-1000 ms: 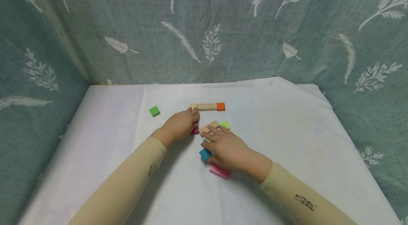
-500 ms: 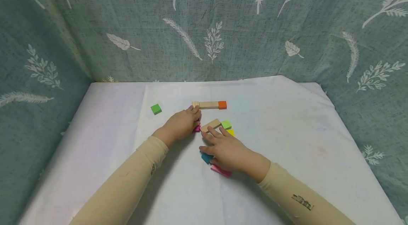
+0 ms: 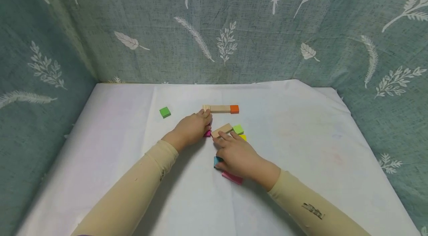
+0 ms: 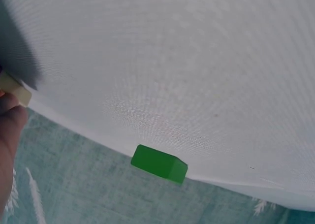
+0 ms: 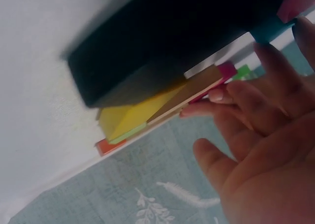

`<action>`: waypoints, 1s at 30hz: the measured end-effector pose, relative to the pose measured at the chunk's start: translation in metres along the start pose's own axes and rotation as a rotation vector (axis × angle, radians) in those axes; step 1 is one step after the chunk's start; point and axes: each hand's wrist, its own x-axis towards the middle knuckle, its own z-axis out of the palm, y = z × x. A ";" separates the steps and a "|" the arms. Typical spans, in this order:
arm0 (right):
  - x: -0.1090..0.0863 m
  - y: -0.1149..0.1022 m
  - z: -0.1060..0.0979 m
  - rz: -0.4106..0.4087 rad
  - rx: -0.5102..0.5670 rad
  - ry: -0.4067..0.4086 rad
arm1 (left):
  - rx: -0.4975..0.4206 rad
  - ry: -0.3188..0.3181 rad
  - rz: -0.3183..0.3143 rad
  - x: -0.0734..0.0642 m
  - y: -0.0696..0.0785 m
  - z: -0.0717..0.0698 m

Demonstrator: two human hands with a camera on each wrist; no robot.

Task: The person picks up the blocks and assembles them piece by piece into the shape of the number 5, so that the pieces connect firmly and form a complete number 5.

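Observation:
My right hand pinches a blue block between thumb and a finger, with its other fingers spread above. The right wrist view also has this teal-blue block at the fingertips. Just below the palm lies a pink block, partly covered. My left hand rests its fingertips on a pale ridged block, its thumb near a magenta block that is half hidden. Between the hands lie a plain wooden plank, a lime block and a yellow block.
Beyond the hands a second wooden plank joins the ridged block to an orange block. A green block sits apart at the left. A dark, blurred block is close to the right wrist camera. Leaf-patterned cloth walls the white table.
The blue block has turned in my right hand's fingers, its visible side edge now nearly upright in the head view. My left hand keeps its place at the ridged block. The head view has shifted slightly.

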 end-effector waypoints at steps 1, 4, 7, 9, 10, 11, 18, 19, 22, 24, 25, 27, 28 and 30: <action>0.000 -0.001 0.000 0.008 -0.003 0.004 | 0.000 0.000 0.000 0.000 0.000 0.000; 0.000 -0.004 -0.001 0.025 -0.009 0.002 | -0.006 -0.004 0.000 0.000 0.001 -0.002; -0.001 -0.007 -0.001 0.029 -0.014 -0.001 | -0.003 -0.010 -0.002 0.001 0.001 -0.003; -0.002 -0.009 -0.001 0.027 -0.015 0.004 | 0.001 -0.013 -0.005 0.000 0.001 -0.004; -0.003 -0.009 -0.001 0.024 -0.016 0.009 | 0.000 -0.016 -0.008 0.000 0.001 -0.005; -0.003 -0.009 0.000 0.019 -0.016 0.014 | -0.001 -0.018 -0.010 0.000 0.001 -0.005; -0.004 -0.009 0.002 -0.040 -0.004 0.046 | -0.008 -0.032 -0.021 -0.001 0.001 -0.004; -0.004 -0.009 0.002 -0.048 -0.003 0.049 | -0.008 -0.032 -0.022 -0.001 0.001 -0.004; -0.004 -0.009 0.003 -0.067 0.001 0.053 | -0.011 -0.028 -0.020 0.000 0.000 -0.004; -0.005 -0.009 0.003 -0.077 0.002 0.051 | -0.011 -0.021 -0.014 -0.001 0.000 -0.004; -0.005 -0.008 0.003 -0.081 0.002 0.051 | -0.009 -0.018 -0.011 -0.001 0.001 -0.004; -0.007 -0.007 0.003 -0.085 0.007 0.059 | -0.007 -0.013 -0.008 -0.001 0.001 -0.004; -0.009 -0.006 0.002 -0.081 0.012 0.067 | -0.005 -0.013 -0.009 -0.001 0.001 -0.004; -0.016 -0.004 0.003 -0.054 0.036 0.090 | -0.004 -0.013 -0.011 0.000 0.002 -0.005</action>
